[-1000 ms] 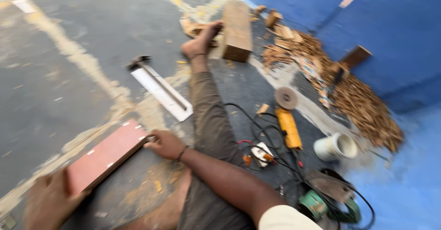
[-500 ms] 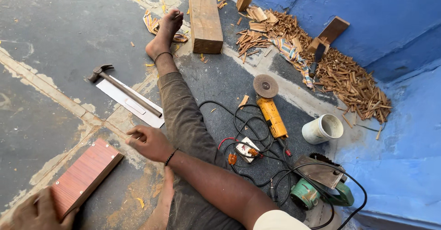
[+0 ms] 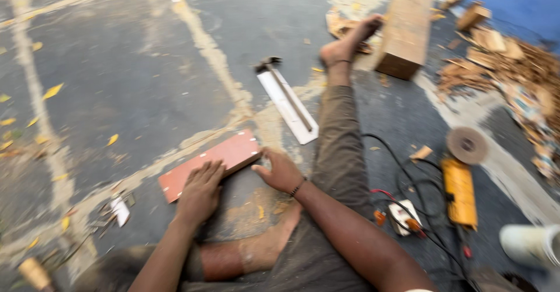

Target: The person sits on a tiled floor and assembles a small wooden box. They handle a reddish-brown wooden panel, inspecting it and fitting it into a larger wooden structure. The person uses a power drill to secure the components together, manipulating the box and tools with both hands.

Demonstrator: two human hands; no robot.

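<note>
A flat reddish-brown wooden board (image 3: 230,152) lies on the dark concrete floor in front of me. My left hand (image 3: 201,190) rests flat on its near half, fingers spread. My right hand (image 3: 281,170) touches the board's right end, thumb against the corner, fingers loosely curled. I sit on the floor with my right leg (image 3: 341,134) stretched forward. Its bare foot (image 3: 347,44) lies beside a thick wooden block (image 3: 404,32).
A hammer (image 3: 284,91) lies on a white strip (image 3: 289,108) left of my leg. To the right are a yellow angle grinder (image 3: 459,190), a grinding disc (image 3: 466,145), black cables (image 3: 408,175), a white cup (image 3: 531,245) and a heap of wood scraps (image 3: 513,70).
The view swung left. My left hand moved from the board's far end onto its top, and my right hand came up against the board's right end.
</note>
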